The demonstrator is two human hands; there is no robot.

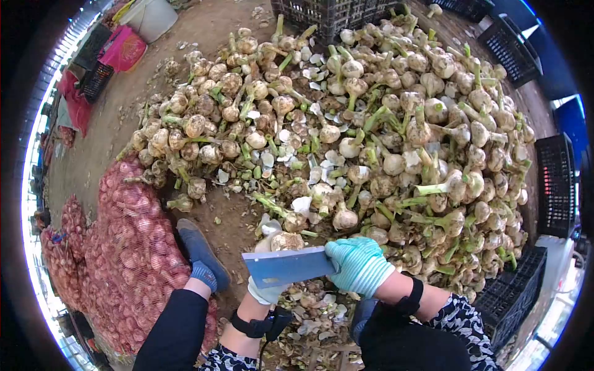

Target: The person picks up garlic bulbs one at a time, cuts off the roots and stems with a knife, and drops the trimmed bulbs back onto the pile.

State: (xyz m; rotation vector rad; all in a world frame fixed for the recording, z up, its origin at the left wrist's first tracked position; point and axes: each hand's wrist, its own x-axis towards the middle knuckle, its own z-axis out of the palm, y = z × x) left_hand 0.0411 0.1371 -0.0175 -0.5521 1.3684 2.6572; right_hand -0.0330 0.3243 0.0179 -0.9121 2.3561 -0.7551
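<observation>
1 cam, head-worn. Looks fwd + steeply down from above wearer's legs (170,334). V. wide lens: rounded edge, dark corners, bowed lines at sides. Legs close, at btm edge; L hand (266,293) & R hand (362,266) also close, low ctr. Garlic heap (436,110) mid-dist., ctr to R; crate (337,15) farther off, cut by top edge.

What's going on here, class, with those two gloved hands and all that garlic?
A person is working over a big heap of garlic on the ground. The right hand grips a knife; the left hand, partly hidden behind it, holds a garlic bulb. Bits of stem and peel lie about, and a full net sack stands on the left.
</observation>
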